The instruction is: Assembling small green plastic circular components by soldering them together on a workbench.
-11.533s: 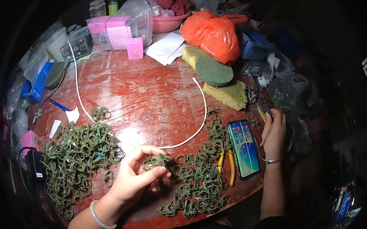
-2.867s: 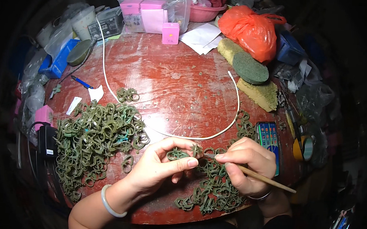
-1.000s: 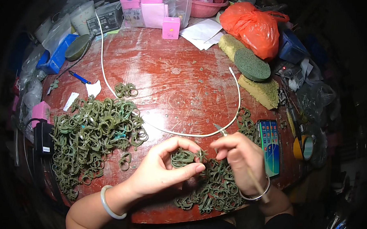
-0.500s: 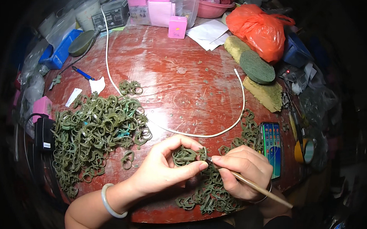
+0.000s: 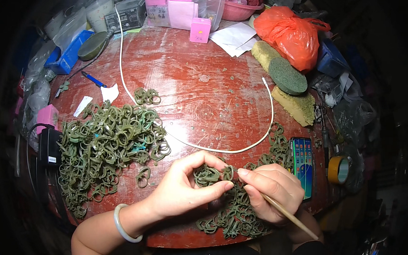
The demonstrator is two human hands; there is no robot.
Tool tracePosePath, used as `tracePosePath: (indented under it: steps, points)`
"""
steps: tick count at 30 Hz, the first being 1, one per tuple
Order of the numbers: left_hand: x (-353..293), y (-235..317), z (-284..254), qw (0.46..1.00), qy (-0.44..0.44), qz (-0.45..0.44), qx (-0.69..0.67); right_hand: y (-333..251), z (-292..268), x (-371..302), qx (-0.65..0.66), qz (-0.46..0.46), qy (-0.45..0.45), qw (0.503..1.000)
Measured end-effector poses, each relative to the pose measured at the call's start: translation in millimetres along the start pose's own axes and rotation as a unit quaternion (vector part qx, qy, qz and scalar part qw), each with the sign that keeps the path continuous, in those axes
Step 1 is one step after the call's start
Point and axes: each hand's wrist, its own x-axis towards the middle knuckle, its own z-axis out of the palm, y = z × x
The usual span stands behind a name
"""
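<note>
Several dull green rings (image 5: 206, 174) sit in the curl of my left hand (image 5: 195, 182). One green ring (image 5: 228, 173) is pinched upright between that hand's thumb and forefinger. My right hand (image 5: 274, 192) grips a thin tool with a wooden handle (image 5: 291, 216), its back end slanting down to the right. The tool's tip is close to the pinched ring, but my fingers hide it, so I cannot tell whether it touches. Beneath and beside my hands lies a loose heap of green rings (image 5: 236, 220). A larger heap of similar rings (image 5: 114, 142) spreads over the left of the table.
A white cable (image 5: 203, 149) loops across the red table (image 5: 184, 67). Right of my hand lies a lit phone (image 5: 302, 163), with yellow tape (image 5: 338, 170) beyond. Sponges (image 5: 293, 106), an orange-red bag (image 5: 290, 38), pink boxes (image 5: 200, 30) and a blue tray (image 5: 70, 53) line the edges.
The tool's handle has swung to a steeper slant, its back end lower and further left. The pinched ring has turned slightly, showing more of its opening. The whole view has shifted a little.
</note>
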Motion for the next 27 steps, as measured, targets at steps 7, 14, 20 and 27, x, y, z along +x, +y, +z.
tracePosePath:
  steps: [7,14,20,27]
  points:
    - [-2,15,-1,0.99,0.01,-0.126,-0.06,-1,-3,1,0.047,0.046,-0.031,0.997]
    - [-2,14,-2,0.99,0.0,-0.117,-0.077,2,-5,0,0.084,0.088,-0.013,0.993]
    - [-3,15,-3,0.991,-0.006,-0.115,-0.069,3,-4,0,0.127,0.127,-0.02,0.984]
    - [-2,17,-6,0.983,0.002,-0.162,-0.089,3,-4,-4,0.158,0.17,0.034,0.972]
